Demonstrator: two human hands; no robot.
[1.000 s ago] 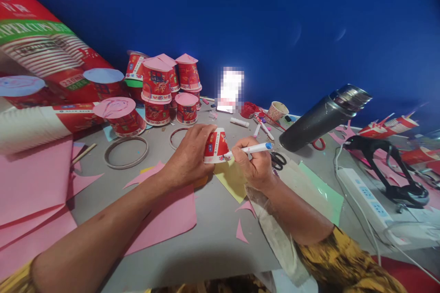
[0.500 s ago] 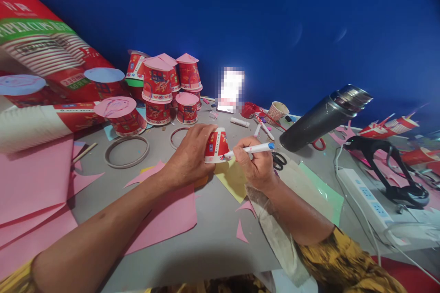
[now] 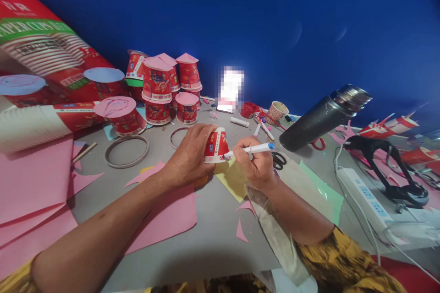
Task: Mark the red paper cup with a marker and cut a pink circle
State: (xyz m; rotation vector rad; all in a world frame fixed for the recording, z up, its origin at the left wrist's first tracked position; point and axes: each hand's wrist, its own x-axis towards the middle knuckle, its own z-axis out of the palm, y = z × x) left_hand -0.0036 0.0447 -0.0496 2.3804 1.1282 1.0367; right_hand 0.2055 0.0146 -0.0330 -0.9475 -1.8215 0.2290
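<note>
Grey table [image 3: 218, 224], marker [image 3: 257, 148] still at cup [image 3: 216, 145]

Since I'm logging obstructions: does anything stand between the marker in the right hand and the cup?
Nothing visible does. The right hand holds the marker with its tip at the lower rim of the cup. The left hand grips the cup from the other side, and the yellow sheet lies below.
</note>
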